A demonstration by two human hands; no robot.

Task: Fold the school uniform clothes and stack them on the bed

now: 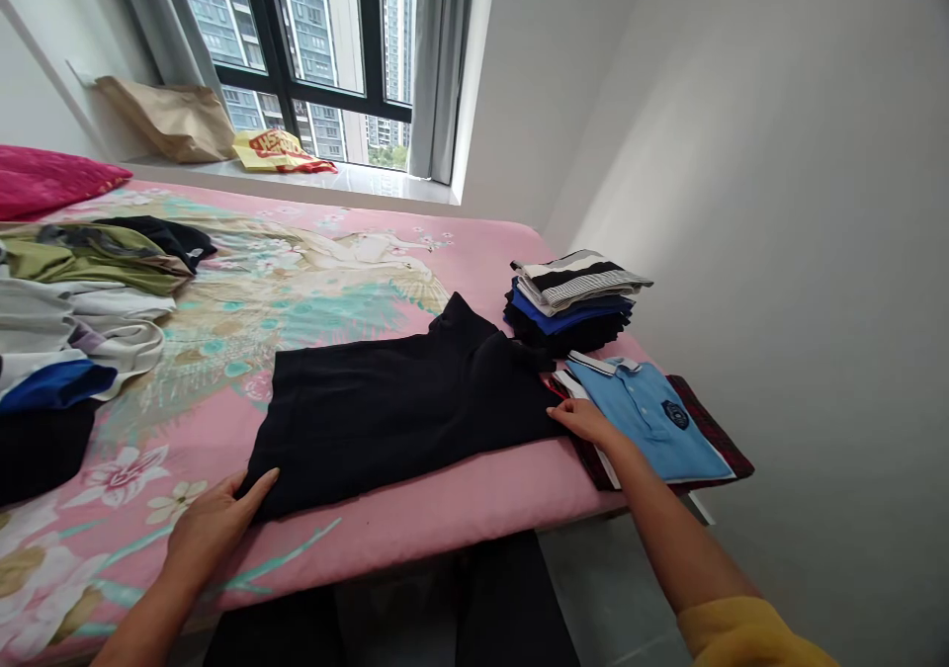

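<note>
Pink flowered bed [460,514]. Loose clothes [81,311] heaped left. Black shirt [392,415] spread along bed's near edge; beyond its right end, folded stack [574,301] and blue polo [642,420]. Left hand [212,524] pinches shirt's near-left corner; right hand [585,420], its near-right edge.

Dk top [392,410] on pink bed [460,499], L fingers [264,486] holding corner, R fingers [566,411] holding opp. end, folded stack [578,291] nr wall [741,153]

Left arm [152,613] and right arm [658,524] reach forward, spread apart, left fingers [262,485] and right fingers [566,413] pinching.
</note>
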